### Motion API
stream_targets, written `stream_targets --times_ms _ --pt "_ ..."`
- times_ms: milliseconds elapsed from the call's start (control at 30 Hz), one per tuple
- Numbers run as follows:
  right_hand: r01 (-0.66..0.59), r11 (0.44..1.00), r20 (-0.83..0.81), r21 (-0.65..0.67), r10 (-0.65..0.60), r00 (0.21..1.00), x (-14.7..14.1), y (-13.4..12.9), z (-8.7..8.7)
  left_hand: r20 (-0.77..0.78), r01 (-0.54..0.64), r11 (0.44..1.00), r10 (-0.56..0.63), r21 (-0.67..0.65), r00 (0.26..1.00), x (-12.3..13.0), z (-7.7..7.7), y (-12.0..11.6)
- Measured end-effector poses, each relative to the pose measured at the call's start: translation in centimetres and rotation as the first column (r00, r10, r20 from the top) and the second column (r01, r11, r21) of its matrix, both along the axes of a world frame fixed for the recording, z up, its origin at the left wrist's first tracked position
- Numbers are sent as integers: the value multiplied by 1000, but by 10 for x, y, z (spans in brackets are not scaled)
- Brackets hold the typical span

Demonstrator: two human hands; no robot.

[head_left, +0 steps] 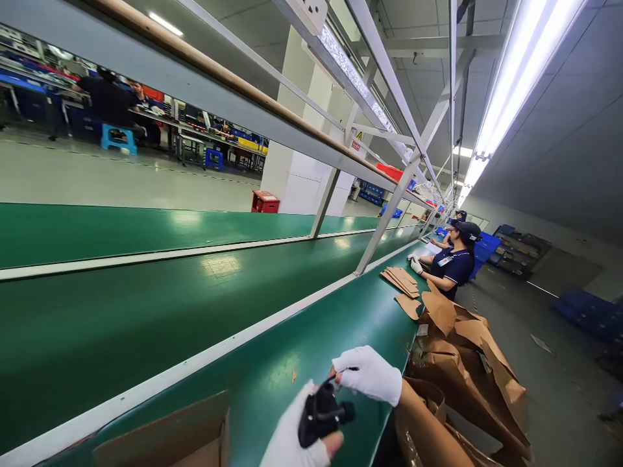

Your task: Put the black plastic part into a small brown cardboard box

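Note:
My left hand (292,431), in a white glove with bare fingertips, is wrapped around a small black plastic device (321,415). The device has a round stub sticking out to the right; its exact kind is unclear. My right hand (367,375), gloved the same way, pinches a thin black cord (335,377) at the top of the device. Both hands are above the green bench top (263,363), close to its near edge. An open cardboard box (170,428) stands to the left of my left hand.
Crumpled brown paper (467,363) bulges beside my right forearm. Flat cardboard pieces (402,283) lie further along the bench. Past them, a co-worker (452,259) in white gloves works at the edge. A metal frame post (387,224) rises beside the green conveyor belt (146,318).

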State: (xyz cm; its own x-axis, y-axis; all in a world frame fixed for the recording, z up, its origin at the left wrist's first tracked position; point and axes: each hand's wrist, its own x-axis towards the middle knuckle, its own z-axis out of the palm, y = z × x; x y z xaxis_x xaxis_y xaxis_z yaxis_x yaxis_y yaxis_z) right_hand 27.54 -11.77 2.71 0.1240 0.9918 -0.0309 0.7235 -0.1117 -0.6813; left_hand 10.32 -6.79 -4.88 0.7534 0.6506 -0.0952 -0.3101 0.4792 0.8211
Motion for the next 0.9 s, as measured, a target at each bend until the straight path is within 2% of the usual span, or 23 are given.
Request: stream_targets --times_ms 67,100,200,233,267,333,433,500,567,633,667,733,800,867,900 --pt "63 990 -51 -124 -69 996 -5 -6 -7 4 -175 976 177 -125 984 -9 11 12" --pt "50 985 -36 -166 -57 998 -10 -11 -10 27 -229 950 239 -211 971 -13 16 18" --pt "-89 963 178 -253 137 975 -33 -27 -15 182 -216 847 340 -485 923 -19 30 32" --pt "-141 950 277 -279 220 935 -41 -32 -14 220 -208 817 375 -538 901 -19 33 35" --pt "-194 933 369 -305 303 879 -49 -37 -11 246 -223 810 406 -542 880 -19 34 37" --pt "-287 899 525 -331 428 736 -62 -47 3 247 -314 848 443 -426 862 -17 31 40" --pt "-439 867 684 -237 470 558 -73 -56 43 168 -409 911 412 -54 896 -16 22 39" --pt "-511 851 775 -120 403 488 -75 -50 73 123 -320 936 304 147 945 -16 18 37" --pt "-526 849 820 -58 341 460 -72 -31 94 97 -150 949 127 279 987 -17 16 34" --pt "-505 862 776 -55 355 521 -63 -3 101 85 40 924 -78 381 993 -19 17 31" --pt "-493 867 705 -70 393 591 -56 11 99 78 116 898 -164 425 983 -21 19 30" --pt "-455 883 512 -116 445 735 -42 34 88 96 183 864 -256 470 962 -26 24 28" --pt "-380 909 389 -172 417 821 -33 43 71 164 150 908 -229 390 959 -33 29 28" --pt "-289 928 383 -236 362 850 -30 36 57 204 18 970 -69 243 977 -38 32 31" --pt "-257 929 411 -265 350 842 -32 27 52 196 -75 980 37 186 980 -39 33 33"
